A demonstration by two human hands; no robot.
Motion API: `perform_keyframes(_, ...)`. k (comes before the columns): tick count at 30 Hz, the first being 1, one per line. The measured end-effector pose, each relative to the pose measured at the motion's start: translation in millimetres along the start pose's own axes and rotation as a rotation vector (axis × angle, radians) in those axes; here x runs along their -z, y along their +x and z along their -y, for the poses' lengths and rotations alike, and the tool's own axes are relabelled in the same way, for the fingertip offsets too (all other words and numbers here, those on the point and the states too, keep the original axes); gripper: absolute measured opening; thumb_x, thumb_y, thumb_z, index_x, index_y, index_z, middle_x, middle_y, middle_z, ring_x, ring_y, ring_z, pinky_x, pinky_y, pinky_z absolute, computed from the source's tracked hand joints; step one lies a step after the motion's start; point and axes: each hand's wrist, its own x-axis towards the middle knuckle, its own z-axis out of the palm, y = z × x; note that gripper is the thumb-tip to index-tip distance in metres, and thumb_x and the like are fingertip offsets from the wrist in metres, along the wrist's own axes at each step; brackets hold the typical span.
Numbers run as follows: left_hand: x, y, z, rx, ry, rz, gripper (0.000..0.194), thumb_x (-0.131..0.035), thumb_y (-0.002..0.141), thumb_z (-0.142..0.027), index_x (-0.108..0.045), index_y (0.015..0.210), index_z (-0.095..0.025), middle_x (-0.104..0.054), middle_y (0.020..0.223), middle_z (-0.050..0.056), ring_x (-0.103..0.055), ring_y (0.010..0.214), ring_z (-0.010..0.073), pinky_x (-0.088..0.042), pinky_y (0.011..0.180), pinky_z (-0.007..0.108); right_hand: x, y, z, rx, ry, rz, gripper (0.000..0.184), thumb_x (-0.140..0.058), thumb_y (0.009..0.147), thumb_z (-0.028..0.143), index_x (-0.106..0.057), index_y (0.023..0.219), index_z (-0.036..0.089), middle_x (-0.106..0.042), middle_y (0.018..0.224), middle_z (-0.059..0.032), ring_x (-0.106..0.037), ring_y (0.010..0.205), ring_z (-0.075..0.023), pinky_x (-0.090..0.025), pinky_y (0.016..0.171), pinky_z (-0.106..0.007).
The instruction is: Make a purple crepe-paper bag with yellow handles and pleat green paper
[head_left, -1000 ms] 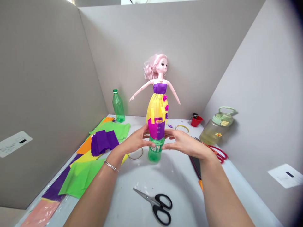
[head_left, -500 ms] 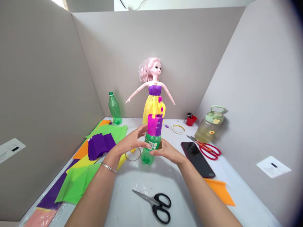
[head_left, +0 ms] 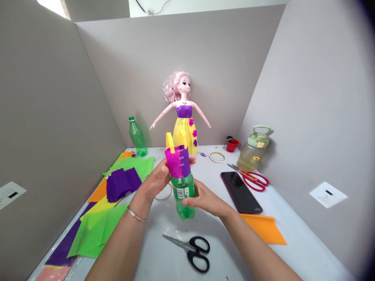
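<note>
A green plastic bottle point(head_left: 183, 195) is lifted off the white table and tilted a little to the left. Its top is wrapped in purple and magenta paper point(head_left: 177, 162) with two yellow strips point(head_left: 170, 142) sticking up. My left hand point(head_left: 156, 180) is closed round the wrapped upper part from behind. My right hand point(head_left: 203, 200) grips the bottle's lower body. Behind them, a pink-haired doll point(head_left: 182, 113) in a purple and yellow paper dress stands against the back wall.
Black scissors point(head_left: 191, 250) lie in front of me. Coloured paper sheets point(head_left: 99, 218) and a purple wad point(head_left: 121, 181) lie left. A second green bottle point(head_left: 136, 137) stands at the back. Right: phone point(head_left: 240, 191), red scissors point(head_left: 252, 177), orange paper point(head_left: 265, 228), water jug point(head_left: 253, 150), red cup point(head_left: 232, 145), tape ring point(head_left: 217, 157).
The bottle has been raised off the table and tipped left. My right hand slid down to its lower body. The head view has shifted, so the scene sits further left.
</note>
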Motion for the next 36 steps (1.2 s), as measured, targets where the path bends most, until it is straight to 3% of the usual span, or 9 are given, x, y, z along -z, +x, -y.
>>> perform_keyframes(6, -4.3, 1.4, 11.1, 0.008, 0.045, -0.082, 0.075, -0.053, 0.080, -0.070, -0.054, 0.134, -0.018, -0.066, 0.122, 0.015, -0.057, 0.118, 0.0332, -0.044, 0.100, 0.043, 0.2, 0.0, -2.1, 0.007, 0.000, -0.009, 0.060, -0.079, 0.073, 0.035, -0.054, 0.126, 0.020, -0.061, 0.118, -0.0068, -0.055, 0.107, -0.0252, -0.045, 0.091, -0.036)
perform_keyframes(16, -0.9, 0.4, 24.3, 0.045, 0.089, -0.131, 0.073, -0.055, 0.079, -0.070, -0.058, 0.132, -0.020, -0.071, 0.111, 0.013, -0.061, 0.113, 0.0316, -0.049, 0.091, 0.039, 0.8, -0.4, -5.0, 0.009, 0.024, -0.037, 0.059, -0.079, 0.072, 0.037, -0.055, 0.124, 0.022, -0.061, 0.114, -0.0060, -0.056, 0.105, -0.0251, -0.046, 0.088, -0.036)
perform_keyframes(25, -3.5, 1.6, 18.7, 0.037, 0.144, -0.092, 0.077, -0.062, 0.073, -0.070, -0.058, 0.131, -0.020, -0.067, 0.118, 0.014, -0.059, 0.113, 0.0331, -0.049, 0.089, 0.038, 2.3, -0.5, -6.5, 0.014, 0.027, -0.046, 0.058, -0.080, 0.073, 0.036, -0.056, 0.123, 0.021, -0.061, 0.109, -0.0042, -0.056, 0.099, -0.0218, -0.046, 0.084, -0.032)
perform_keyframes(29, -6.0, 4.2, 14.9, 0.067, 0.154, -0.123, 0.080, -0.070, 0.068, -0.068, -0.058, 0.130, -0.019, -0.070, 0.109, 0.013, -0.063, 0.103, 0.0316, -0.050, 0.084, 0.037, 2.5, 0.1, -7.8, 0.014, 0.022, -0.054, 0.058, -0.080, 0.072, 0.037, -0.056, 0.123, 0.021, -0.062, 0.111, -0.0053, -0.057, 0.101, -0.0234, -0.046, 0.085, -0.033)
perform_keyframes(36, -7.4, 6.8, 16.4, 0.116, 0.161, -0.154, 0.061, -0.081, 0.061, -0.058, -0.070, 0.103, -0.015, -0.071, 0.101, 0.011, -0.064, 0.092, 0.0277, -0.048, 0.078, 0.034, 3.6, 0.2, -9.1, 0.014, -0.005, -0.085, 0.058, -0.079, 0.073, 0.035, -0.055, 0.125, 0.022, -0.063, 0.112, -0.0050, -0.058, 0.102, -0.0238, -0.048, 0.085, -0.035)
